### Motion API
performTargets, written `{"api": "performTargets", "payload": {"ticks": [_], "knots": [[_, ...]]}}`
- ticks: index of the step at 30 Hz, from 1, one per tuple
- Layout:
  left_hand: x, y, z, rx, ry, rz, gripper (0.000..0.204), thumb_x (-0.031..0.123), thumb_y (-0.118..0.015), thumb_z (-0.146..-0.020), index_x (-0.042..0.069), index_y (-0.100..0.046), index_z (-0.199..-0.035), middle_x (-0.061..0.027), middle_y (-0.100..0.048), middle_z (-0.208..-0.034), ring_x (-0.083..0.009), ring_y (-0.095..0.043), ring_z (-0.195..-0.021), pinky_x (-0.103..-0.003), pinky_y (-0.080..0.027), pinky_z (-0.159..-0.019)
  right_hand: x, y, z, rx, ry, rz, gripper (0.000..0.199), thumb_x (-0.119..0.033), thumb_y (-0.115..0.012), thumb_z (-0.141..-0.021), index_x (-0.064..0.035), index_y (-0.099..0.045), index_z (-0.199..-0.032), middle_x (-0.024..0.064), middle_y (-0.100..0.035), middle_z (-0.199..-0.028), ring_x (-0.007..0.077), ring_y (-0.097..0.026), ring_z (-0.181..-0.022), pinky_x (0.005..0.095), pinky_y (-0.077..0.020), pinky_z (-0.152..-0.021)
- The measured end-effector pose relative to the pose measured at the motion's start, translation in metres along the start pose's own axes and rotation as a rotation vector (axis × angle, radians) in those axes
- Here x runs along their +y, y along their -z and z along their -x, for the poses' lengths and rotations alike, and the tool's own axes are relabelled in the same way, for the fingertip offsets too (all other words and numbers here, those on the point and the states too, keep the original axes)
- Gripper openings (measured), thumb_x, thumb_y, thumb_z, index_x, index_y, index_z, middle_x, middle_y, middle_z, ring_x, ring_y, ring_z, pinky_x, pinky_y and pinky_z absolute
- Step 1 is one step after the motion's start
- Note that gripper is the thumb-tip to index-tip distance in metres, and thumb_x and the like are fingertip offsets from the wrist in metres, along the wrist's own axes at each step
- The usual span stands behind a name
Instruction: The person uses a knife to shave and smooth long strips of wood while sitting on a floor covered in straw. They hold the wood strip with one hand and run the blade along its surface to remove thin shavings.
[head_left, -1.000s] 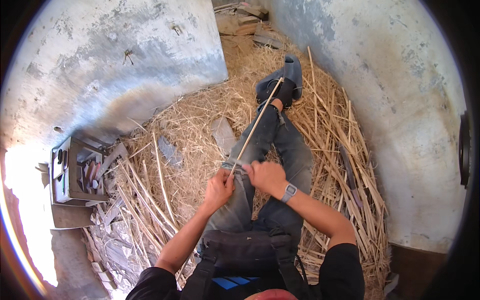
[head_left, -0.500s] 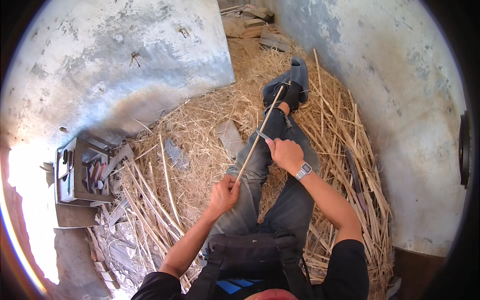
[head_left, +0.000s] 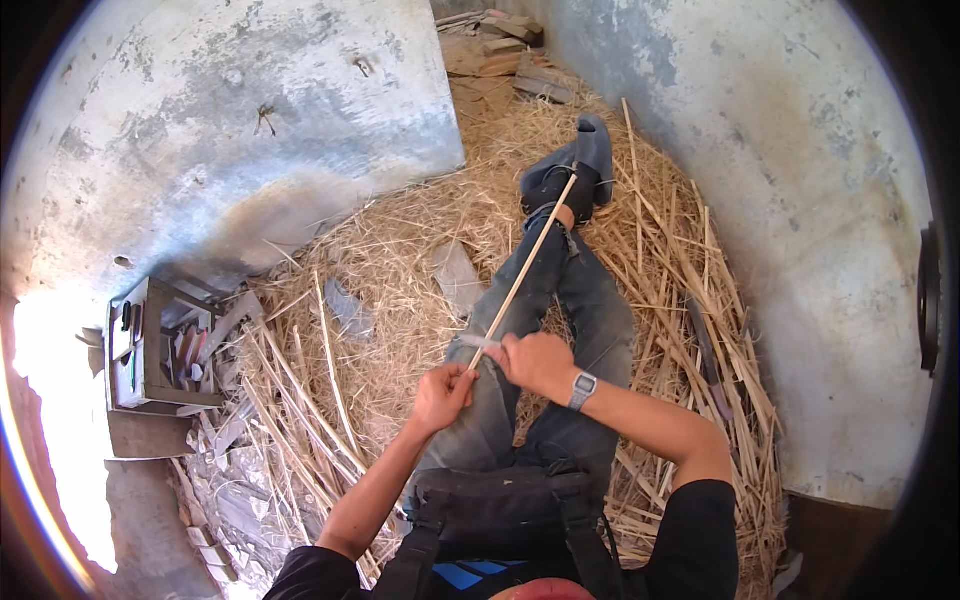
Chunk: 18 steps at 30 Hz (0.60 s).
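A thin pale stick (head_left: 528, 266), like a bamboo or cane strip, runs slantwise from my lap up toward my crossed ankles. Its near end is pinched in the fingers of my left hand (head_left: 443, 399), over my left thigh. My right hand (head_left: 537, 363) is closed round a small knife (head_left: 479, 341), whose handle is hidden in the fist. The blade is slightly blurred and lies across the stick, just beyond my left fingers. Both my legs (head_left: 590, 300) are stretched out in dark, dusty trousers, ending in dark grey shoes (head_left: 593, 145).
Shavings and straw (head_left: 400, 240) cover the floor. Long split strips (head_left: 690, 290) lie along the right wall (head_left: 800, 200), with more strips (head_left: 300, 395) at the left. A small wooden cabinet (head_left: 160, 345) holding odds and ends stands at the left. Flat slabs (head_left: 458, 277) lie among the straw.
My right hand has drawn the knife along the stick toward me, from near my shins to beside my left hand. The left hand stays almost in place, still pinching the stick.
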<state>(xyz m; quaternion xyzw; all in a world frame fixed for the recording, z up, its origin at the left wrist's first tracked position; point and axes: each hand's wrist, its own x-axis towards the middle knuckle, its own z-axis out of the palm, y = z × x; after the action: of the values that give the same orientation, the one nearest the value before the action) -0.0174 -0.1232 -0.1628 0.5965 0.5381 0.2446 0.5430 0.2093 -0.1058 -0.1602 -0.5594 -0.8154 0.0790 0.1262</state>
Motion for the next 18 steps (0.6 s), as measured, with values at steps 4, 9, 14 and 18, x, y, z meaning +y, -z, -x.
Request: {"api": "performTargets", "payload": {"ticks": [4, 9, 14, 18], "knots": [[-0.018, 0.003, 0.007, -0.02, 0.002, 0.098, 0.026, 0.019, -0.061, -0.104, -0.003, -0.073, -0.101, -0.0004, -0.063, -0.062, -0.0035, -0.054, -0.056, -0.024, -0.041, -0.052, 0.045, 0.004, -0.02, 0.106, -0.159, 0.089, 0.056, -0.051, -0.048, -0.105, -0.0076, -0.061, -0.073, 0.0183, -0.063, -0.054, 0.0348, -0.066, -0.048, 0.0472, -0.0515, -0.042], [-0.009, 0.006, 0.011, -0.036, 0.037, 0.042, 0.026, 0.018, -0.06, -0.104, -0.004, -0.074, -0.102, -0.0002, -0.063, -0.063, -0.0038, -0.054, -0.056, -0.024, -0.04, -0.052, 0.028, 0.01, -0.014, -0.03, -0.076, 0.003, 0.061, -0.053, -0.043, -0.106, -0.0069, -0.064, -0.073, 0.0203, -0.065, -0.058, 0.0376, -0.066, -0.05, 0.048, -0.0522, -0.044], [-0.023, 0.009, 0.024, -0.024, 0.006, 0.011, 0.026, 0.018, -0.061, -0.104, -0.004, -0.074, -0.103, -0.0004, -0.063, -0.062, -0.0038, -0.054, -0.055, -0.025, -0.041, -0.051, 0.036, 0.009, -0.013, 0.022, -0.116, 0.015, 0.056, -0.053, -0.046, -0.106, -0.0091, -0.066, -0.076, 0.0194, -0.064, -0.056, 0.0356, -0.067, -0.05, 0.0474, -0.0531, -0.045], [-0.009, 0.015, 0.023, -0.057, 0.01, -0.039, 0.027, 0.019, -0.06, -0.105, -0.004, -0.073, -0.103, 0.0005, -0.062, -0.064, -0.0032, -0.052, -0.058, -0.024, -0.04, -0.053, 0.026, 0.0, -0.009, 0.046, -0.145, 0.029, 0.055, -0.053, -0.048, -0.105, -0.0079, -0.064, -0.078, 0.0184, -0.063, -0.055, 0.0347, -0.066, -0.048, 0.0474, -0.0518, -0.043]]}}
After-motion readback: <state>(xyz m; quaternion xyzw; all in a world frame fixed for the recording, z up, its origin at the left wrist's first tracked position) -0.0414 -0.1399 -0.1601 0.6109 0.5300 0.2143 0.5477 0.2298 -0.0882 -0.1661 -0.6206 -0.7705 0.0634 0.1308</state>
